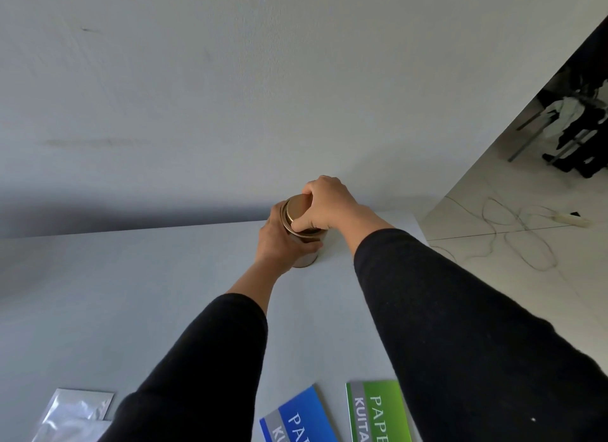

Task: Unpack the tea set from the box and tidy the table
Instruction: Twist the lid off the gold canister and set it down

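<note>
Past the blue booklet [301,417] and green booklet [380,410] at our near edge, we have the tin [304,237] at the table's [131,310] far right corner. A hard twist could tip it off that edge. Our left hand [279,241] wraps its body; our right hand [329,204] pinches the lid [296,208].

I see a plain pale wall [296,79] behind the table's [164,277] far edge. Past its right edge lies glossy tiled floor [493,211] with a loose cable [513,224], a power strip [572,218] and dark metal-legged furniture [572,135].
</note>
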A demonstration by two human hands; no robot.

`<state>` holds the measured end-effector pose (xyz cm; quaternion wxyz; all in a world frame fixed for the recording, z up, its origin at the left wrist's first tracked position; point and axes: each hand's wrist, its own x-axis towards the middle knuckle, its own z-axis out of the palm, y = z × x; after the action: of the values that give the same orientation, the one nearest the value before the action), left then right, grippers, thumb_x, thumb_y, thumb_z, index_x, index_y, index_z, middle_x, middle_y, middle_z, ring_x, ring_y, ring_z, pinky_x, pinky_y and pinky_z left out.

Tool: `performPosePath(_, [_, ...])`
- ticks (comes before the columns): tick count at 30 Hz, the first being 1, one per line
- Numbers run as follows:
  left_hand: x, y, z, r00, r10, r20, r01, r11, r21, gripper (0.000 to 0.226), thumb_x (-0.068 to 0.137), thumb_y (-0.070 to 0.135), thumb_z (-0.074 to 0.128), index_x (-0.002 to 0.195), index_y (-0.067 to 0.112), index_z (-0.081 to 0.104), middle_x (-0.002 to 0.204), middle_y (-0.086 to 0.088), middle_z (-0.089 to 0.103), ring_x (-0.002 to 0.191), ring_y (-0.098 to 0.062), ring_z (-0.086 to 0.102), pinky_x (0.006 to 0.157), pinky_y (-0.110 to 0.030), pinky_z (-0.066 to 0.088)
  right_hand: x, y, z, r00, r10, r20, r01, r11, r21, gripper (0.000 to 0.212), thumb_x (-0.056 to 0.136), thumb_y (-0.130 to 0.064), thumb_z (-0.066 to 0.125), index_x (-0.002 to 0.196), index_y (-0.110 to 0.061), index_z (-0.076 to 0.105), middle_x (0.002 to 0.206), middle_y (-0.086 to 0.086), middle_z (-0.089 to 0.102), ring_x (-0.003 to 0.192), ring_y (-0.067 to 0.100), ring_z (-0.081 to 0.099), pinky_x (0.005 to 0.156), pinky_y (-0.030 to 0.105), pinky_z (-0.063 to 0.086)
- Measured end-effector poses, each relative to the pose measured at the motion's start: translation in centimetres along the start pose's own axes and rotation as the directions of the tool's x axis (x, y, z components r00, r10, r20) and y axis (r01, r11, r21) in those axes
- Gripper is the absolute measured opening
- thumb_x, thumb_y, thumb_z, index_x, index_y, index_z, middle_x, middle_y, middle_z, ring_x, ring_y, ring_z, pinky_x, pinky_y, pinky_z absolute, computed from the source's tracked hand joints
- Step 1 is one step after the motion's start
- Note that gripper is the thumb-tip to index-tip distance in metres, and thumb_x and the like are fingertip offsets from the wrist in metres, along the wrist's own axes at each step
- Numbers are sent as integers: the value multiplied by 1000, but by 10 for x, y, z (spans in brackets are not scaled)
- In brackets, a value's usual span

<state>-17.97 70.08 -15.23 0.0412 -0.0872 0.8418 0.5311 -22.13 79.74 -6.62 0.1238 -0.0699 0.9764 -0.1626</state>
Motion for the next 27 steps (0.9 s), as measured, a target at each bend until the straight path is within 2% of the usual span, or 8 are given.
performPosePath(3, [2,-3,0,1000,-7,5,7,1000,-5,89,61,32,84,136,28,36,123,5,59,112,-17,56,81,-24,42,2,3,-5,999,39,31,-42,994,104,48,58,-32,81,100,-13,69,99,3,67,93,21,65,81,35,58])
performPosePath(5, [3,-4,0,1000,0,13,0,1000,13,90,61,33,85,137,27,36,124,6,58,113,-17,56,81,-23,42,3,5,-9,997,45,62,-53,989,138,46,59,-32,80,100,-15,70,100,3,69,94,20,66,83,36,58])
performPosePath(8, [4,-5,0,1000,14,4,-14,1000,11,93,58,32,86,136,28,37,124,8,59,110,-14,56,82,-22,43,1,6,-13,995,46,93,-59,988,145,49,65,-34,77,110,-15,67,111,3,66,101,20,63,89,37,55])
performPosePath(11, [3,-6,1,1000,25,-6,-25,1000,-2,93,58,31,87,136,28,37,122,8,59,104,-10,56,82,-20,43,-3,10,-14,995,49,82,-67,971,231,56,72,-33,75,123,-16,60,124,2,60,112,18,58,90,28,50])
performPosePath(15, [4,-6,2,999,34,21,-35,999,28,95,56,33,87,137,28,36,125,8,59,113,-14,57,87,-22,46,-10,15,-11,997,50,55,-65,943,325,67,74,-32,76,135,-18,52,133,2,54,119,17,54,87,22,43])
performPosePath(20, [3,-6,-2,999,37,29,-38,999,29,88,58,30,87,132,25,39,119,9,58,112,-15,57,86,-21,44,-11,14,-10,997,79,-8,-68,906,417,46,81,-40,68,121,-19,62,119,2,63,104,17,60,83,24,49])
performPosePath(24, [4,-6,-5,999,29,38,-31,999,38,90,58,27,88,133,25,39,122,7,58,115,-16,55,88,-23,43,-7,11,-13,992,121,-35,-86,854,514,56,80,-46,67,129,-20,57,122,2,62,106,19,62,89,31,55])
performPosePath(27, [3,-9,-11,997,-6,79,-2,995,98,107,55,29,91,143,22,30,136,3,52,127,-21,47,97,-28,42,-14,12,-12,991,119,-65,-72,870,488,55,78,-43,70,127,-23,58,121,0,62,105,16,60,87,26,52])
